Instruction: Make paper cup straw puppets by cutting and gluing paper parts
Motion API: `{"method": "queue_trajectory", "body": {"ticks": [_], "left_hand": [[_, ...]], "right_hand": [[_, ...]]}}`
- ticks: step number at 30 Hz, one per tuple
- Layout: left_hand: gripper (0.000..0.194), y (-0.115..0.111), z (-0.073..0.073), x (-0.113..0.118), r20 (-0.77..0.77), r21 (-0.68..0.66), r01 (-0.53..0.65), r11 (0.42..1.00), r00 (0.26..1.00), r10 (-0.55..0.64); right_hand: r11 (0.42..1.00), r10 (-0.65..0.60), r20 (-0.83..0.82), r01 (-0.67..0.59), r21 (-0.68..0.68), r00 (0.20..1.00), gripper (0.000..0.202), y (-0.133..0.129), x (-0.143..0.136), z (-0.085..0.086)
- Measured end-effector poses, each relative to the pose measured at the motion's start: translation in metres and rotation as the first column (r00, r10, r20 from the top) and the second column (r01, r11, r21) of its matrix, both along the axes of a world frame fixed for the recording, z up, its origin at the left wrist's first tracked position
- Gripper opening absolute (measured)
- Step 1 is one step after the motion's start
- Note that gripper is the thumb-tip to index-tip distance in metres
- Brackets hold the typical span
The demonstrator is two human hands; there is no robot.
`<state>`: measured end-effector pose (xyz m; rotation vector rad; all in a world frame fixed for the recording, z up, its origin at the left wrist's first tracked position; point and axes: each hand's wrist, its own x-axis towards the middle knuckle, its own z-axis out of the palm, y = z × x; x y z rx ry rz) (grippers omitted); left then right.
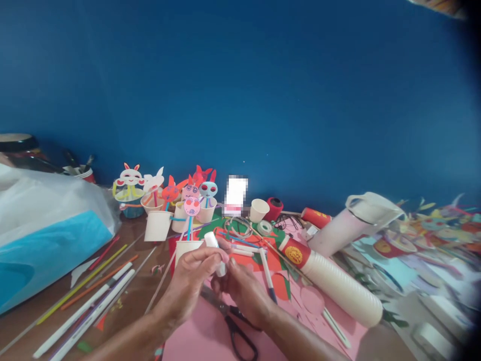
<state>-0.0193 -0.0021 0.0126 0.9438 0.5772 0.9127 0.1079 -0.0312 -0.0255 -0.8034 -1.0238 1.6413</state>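
Note:
A short white tube (211,240), perhaps a glue stick, stands tilted between my two hands above the pink paper. My left hand (190,276) is closed around it from the left, thumb and fingers wrapped over its middle. From the right, my right hand (246,291) has curled fingers against its lower end; part of that grip is hidden. Beneath my hands lie scissors (240,333) with black handles, partly covered by my right hand. Just behind my left hand is a white paper cup (184,247).
Paper cups holding animal-face straw figures (192,206) stand at the back left. Pens and straws (90,306) lie left, near a blue-white plastic bag (56,250). To the right are a long cup stack (334,281), a white jug (353,225) and a marker (267,276). A blue wall (240,100) rises behind.

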Motion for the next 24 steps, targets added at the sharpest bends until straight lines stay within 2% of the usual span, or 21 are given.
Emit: {"method": "queue_trajectory", "body": {"ticks": [2,7,9,12,14,18,20,24], "left_hand": [[0.019,0.002,0.000,-0.001,0.027,0.000,-0.001,1.000,1.000,0.001],[0.013,0.005,0.002,-0.002,0.034,0.018,-0.062,0.998,0.998,0.061],[0.013,0.004,0.001,-0.002,0.019,-0.003,-0.039,0.999,0.999,0.039],[0.018,0.002,-0.002,-0.002,-0.001,-0.040,0.031,0.999,1.000,-0.031],[0.019,0.002,-0.003,-0.002,-0.024,-0.028,0.031,0.999,0.999,-0.032],[0.017,0.005,-0.004,-0.002,-0.037,-0.005,-0.062,0.998,0.997,0.062],[0.015,0.007,-0.007,-0.002,-0.034,-0.025,-0.094,0.995,0.995,0.093],[0.018,0.012,-0.015,-0.003,-0.040,-0.048,-0.030,0.998,0.999,0.028]], "right_hand": [[1.000,-0.002,0.018,0.002,0.007,1.000,0.044,0.001,0.001,-0.001],[0.987,-0.161,0.132,0.156,0.045,0.978,0.032,0.002,0.002,0.008],[0.994,-0.112,0.102,0.110,0.020,0.988,0.035,0.001,0.001,0.006],[0.998,0.032,-0.022,-0.033,-0.046,0.999,0.046,0.000,-0.002,0.000],[0.997,0.053,-0.053,-0.056,-0.055,0.997,0.049,0.000,-0.003,-0.001],[0.986,-0.163,0.113,0.159,0.050,0.980,0.031,0.003,-0.004,0.003],[0.979,-0.203,0.138,0.195,0.064,0.969,0.028,0.006,-0.003,0.003],[0.999,-0.041,0.027,0.042,-0.017,0.999,0.041,0.010,-0.003,-0.004]]}}
